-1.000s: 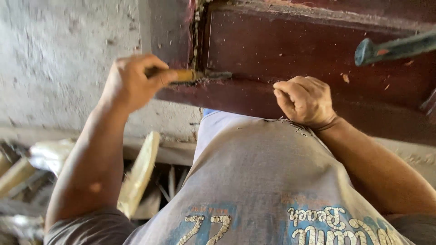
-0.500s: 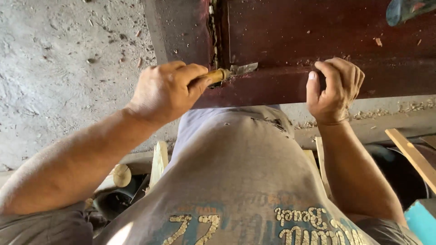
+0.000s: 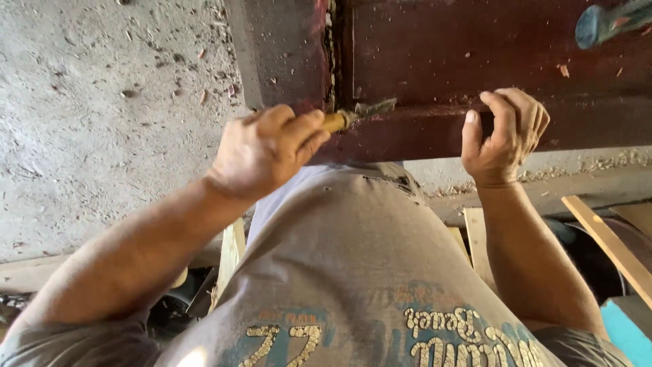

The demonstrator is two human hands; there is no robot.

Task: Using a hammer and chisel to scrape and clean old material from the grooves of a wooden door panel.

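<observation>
My left hand is closed around the yellow wooden handle of a chisel. Its metal blade lies against the edge of a dark red wooden panel, close to the rough joint between two boards. My right hand grips the lower edge of that same panel, fingers curled over it and thumb up. My grey shirt fills the lower middle of the view, just under the panel.
A blue-grey tool handle lies on the panel at the top right. Concrete floor strewn with wood chips spreads to the left. Pale wooden slats and a blue object sit at the lower right.
The view has shifted so the panel sits further right. My right hand has gone from a closed fist on the panel to gripping its edge. The chisel stays at the joint.
</observation>
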